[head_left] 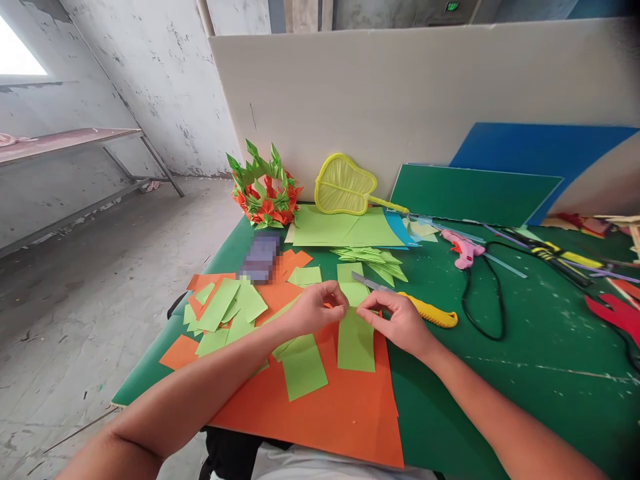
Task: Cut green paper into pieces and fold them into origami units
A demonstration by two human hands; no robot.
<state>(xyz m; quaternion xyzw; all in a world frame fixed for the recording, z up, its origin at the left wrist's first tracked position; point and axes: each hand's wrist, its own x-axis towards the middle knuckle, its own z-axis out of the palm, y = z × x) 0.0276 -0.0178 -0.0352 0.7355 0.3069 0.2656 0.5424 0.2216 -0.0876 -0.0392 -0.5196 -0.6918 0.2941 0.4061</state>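
My left hand (320, 308) and my right hand (397, 321) meet fingertip to fingertip over an orange sheet, each in a pinch. Between them is the upper edge of a light green paper rectangle (357, 343); my fingers partly hide that edge. Just beyond lies another green paper piece (353, 275), with the blade of a yellow utility knife (427, 310) across it. Another green rectangle (305, 370) rests left of my hands on the large orange sheet (320, 427). Loose green pieces (225, 310) are heaped beyond my left forearm.
A green and orange folded-paper ornament (267, 193) stands at the back left, near a blurred-out dark object (260, 257). Folded green pieces (373, 260), a yellow fan-shaped item (345, 185) and green sheets (345, 227) lie behind. Rightward are a pink glue gun (463, 249) and its black cord.
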